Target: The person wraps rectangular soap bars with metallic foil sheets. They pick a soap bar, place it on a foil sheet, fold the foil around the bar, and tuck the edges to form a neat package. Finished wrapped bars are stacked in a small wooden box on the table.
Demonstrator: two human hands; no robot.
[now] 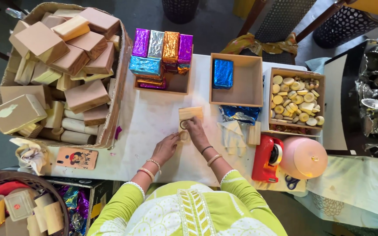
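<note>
A small open wooden box [190, 114] lies on the white table cover [149, 118] in front of me. My right hand [194, 127] rests at the box's near edge, fingertips on a small round piece [183, 125]. My left hand [166, 146] sits just below and left of it, fingers touching another pale round piece [183, 136]. Both wrists wear bangles. Whether either hand grips its piece I cannot tell.
A big cardboard carton [118, 83] of wooden boxes stands left. Wooden trays hold foil-wrapped boxes [158, 54], one blue wrapped box [222, 73] and round pale discs [295, 99]. A red tape dispenser [265, 158], pink lid [303, 157], scissors [292, 182] and a basket [22, 205] lie nearby.
</note>
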